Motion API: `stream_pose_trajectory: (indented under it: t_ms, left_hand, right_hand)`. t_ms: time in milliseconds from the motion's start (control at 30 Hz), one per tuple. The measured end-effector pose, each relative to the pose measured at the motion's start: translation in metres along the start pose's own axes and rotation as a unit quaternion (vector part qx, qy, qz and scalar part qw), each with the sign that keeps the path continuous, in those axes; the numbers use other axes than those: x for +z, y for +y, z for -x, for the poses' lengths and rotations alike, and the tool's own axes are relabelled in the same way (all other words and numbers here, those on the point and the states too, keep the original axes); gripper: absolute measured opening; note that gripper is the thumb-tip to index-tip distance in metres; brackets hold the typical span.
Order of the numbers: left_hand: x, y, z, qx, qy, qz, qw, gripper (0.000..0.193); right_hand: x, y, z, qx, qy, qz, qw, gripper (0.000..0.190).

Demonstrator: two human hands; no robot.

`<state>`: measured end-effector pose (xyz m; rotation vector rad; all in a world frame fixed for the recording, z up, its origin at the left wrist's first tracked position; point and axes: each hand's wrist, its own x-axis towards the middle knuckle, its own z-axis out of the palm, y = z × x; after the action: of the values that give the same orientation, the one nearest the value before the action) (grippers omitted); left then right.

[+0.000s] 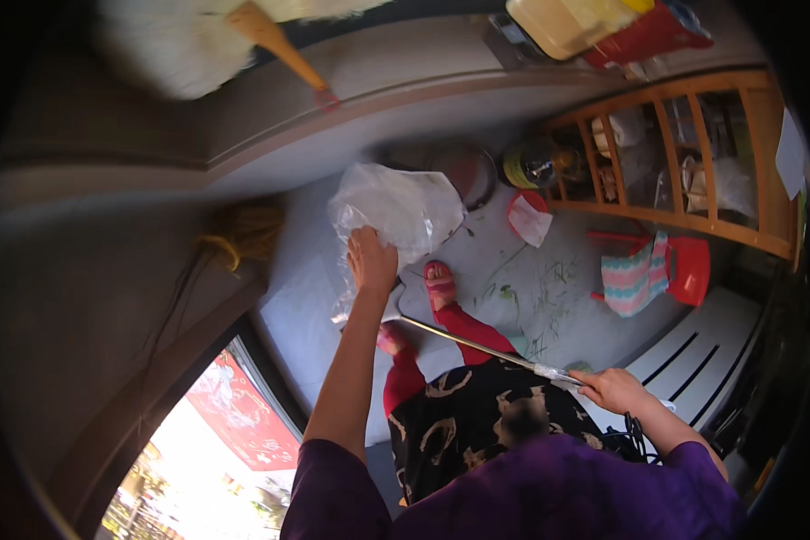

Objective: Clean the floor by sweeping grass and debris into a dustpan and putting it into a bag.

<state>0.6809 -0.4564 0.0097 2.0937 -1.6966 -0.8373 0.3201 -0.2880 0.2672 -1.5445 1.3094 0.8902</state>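
My left hand [371, 260] is closed on the near side of a crumpled, translucent plastic bag [405, 206], which bulges out over the floor in front of my feet. My right hand [611, 390] grips the end of a thin metal pole [472, 343] by my right hip. The pole slants across my legs, and its far end meets the lower part of the bag, where the bag and my left arm partly hide a bent wire piece. What tool head it carries cannot be made out. My feet, in pink sandals [440, 282], stand just behind the bag.
Green plant scraps [509, 297] litter the floor. A red bin [518, 206], a large bottle [530, 167] and a wooden shelf rack [695, 219] stand ahead right. Nearer is a red plastic seat [690, 270]. A straw broom [243, 233] is left, above a bright doorway [209, 466].
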Motion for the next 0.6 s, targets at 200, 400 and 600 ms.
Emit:
stream_pose_trajectory:
  t_ms: [200,400,600]
  left_hand:
    - [0.052,0.007,-0.043,0.113,-0.081,-0.223,0.965,0.042]
    - [0.133,-0.077,-0.076,0.179,-0.176,-0.305,0.919,0.052]
    - [0.163,-0.084,-0.129,0.053,-0.366,-0.263,0.891,0.076]
  right_hand:
    - [0.051,0.026,-0.015,0.086,0.053,-0.053,0.994,0.041]
    - [0.089,0.088,-0.046,0.182,0.119,-0.035,0.975,0.04]
    - [0.152,0.108,-0.025,0.239,0.163,-0.13,0.948,0.038]
